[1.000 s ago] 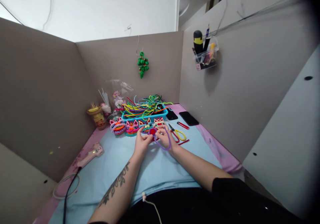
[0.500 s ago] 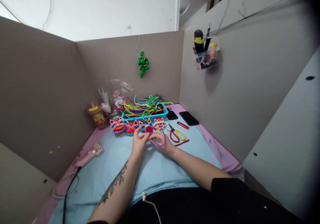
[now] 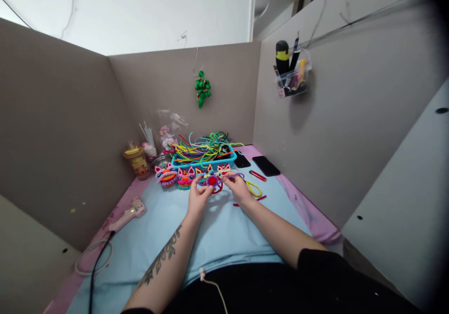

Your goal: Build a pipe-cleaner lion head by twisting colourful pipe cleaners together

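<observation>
Between thumb and fingers, my left hand pinches a round red disc with a purple rim, made of pipe cleaner. My right hand closes on the purple pipe cleaner that runs out from the disc to the right. Just behind stand several colourful pipe-cleaner animal heads with pointed ears, among them a lilac and orange one and a pink one. Scissors with a yellow handle loop lie partly hidden behind my right hand. A red pipe-cleaner piece rests beside that hand.
A blue tray heaped with coloured pipe cleaners stands at the back. On the left are a lidded cup and a pink glue gun with a black cord. Two phones, one a black phone, and a red-handled cutter lie right.
My right hand has moved right, away from my left, drawing the purple pipe cleaner from a loop into a straighter line. The disc now faces up more openly. The view has shifted slightly.
</observation>
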The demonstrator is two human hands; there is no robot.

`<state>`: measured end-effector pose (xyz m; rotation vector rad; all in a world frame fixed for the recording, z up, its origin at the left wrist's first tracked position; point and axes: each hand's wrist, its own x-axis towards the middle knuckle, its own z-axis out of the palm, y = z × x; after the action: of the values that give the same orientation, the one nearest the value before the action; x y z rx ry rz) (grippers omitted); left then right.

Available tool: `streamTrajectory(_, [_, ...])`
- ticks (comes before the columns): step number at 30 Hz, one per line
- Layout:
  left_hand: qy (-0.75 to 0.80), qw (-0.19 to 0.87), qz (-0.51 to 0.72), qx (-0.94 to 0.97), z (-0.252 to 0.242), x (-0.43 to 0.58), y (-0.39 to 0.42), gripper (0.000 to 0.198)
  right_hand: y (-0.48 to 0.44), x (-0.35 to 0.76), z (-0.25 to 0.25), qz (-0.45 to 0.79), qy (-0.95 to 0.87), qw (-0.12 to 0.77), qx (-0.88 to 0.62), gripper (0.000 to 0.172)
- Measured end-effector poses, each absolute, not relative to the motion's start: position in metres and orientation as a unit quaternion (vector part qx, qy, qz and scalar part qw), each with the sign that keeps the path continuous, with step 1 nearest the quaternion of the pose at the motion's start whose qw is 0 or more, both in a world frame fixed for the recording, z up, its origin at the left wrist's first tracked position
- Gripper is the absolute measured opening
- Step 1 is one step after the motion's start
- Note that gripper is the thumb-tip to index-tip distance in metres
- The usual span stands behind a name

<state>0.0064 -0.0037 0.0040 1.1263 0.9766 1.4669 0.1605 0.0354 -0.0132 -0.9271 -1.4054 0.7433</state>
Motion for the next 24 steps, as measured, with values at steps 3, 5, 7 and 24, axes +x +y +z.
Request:
streamTrajectory(3, [0.391, 0.506, 0.613, 0.464, 0.002, 0.005, -0.002, 0.075, 0.029, 0.159, -0.008, 0.328, -0.610, 0.605, -0.392, 0.026])
streamTrajectory(5, [0.388, 0.493, 0.611, 0.483, 0.001, 0.006, -0.002, 0.071, 0.025, 0.157, -0.005, 0.362, -0.608, 0.585, -0.397, 0.026])
streamTrajectory(7, [0.386, 0.475, 0.608, 0.506, 0.000, 0.007, -0.002, 0.066, 0.023, 0.156, -0.003, 0.400, -0.593, 0.572, -0.402, 0.026])
streamTrajectory(24, [0.419, 0.311, 0.588, 0.618, -0.001, 0.004, -0.008, 0.061, 0.022, 0.146, -0.021, 0.396, -0.598, 0.590, -0.371, 0.018])
